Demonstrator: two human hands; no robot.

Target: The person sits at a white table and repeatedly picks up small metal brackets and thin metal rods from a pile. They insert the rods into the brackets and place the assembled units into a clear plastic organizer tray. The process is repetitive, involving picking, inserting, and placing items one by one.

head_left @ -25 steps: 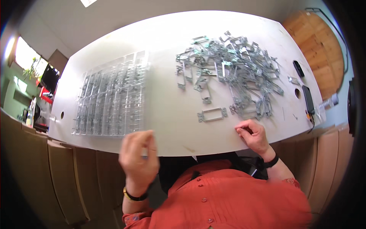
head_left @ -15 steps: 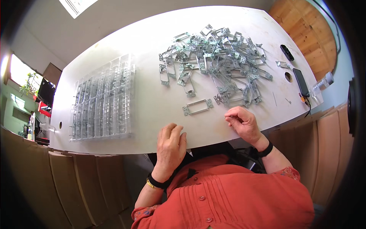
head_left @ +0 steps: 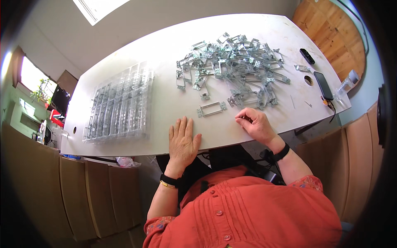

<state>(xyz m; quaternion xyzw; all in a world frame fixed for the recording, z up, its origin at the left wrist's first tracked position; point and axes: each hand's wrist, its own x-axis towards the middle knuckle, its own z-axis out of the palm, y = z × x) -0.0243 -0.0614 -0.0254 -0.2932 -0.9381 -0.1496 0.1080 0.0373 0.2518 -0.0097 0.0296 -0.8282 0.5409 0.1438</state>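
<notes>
1. The left hand (head_left: 183, 138) lies flat, palm down, fingers straight and together, on the smooth white table (head_left: 165, 95), clamped on nothing.
2. The right hand (head_left: 256, 124) rests curled at the table's near edge; fingertips are drawn together, though whether they pinch anything cannot be told.
3. A single flat metal bracket (head_left: 211, 109), a rectangular frame with open centre, lies between the hands, at 1 o'clock from the left hand.
4. A tangled heap of shiny metal brackets (head_left: 233, 68) spreads at 12 o'clock from the right hand.
5. Clear ribbed plastic trays (head_left: 120, 103) at 10 o'clock hold rows of similar metal pieces.
</notes>
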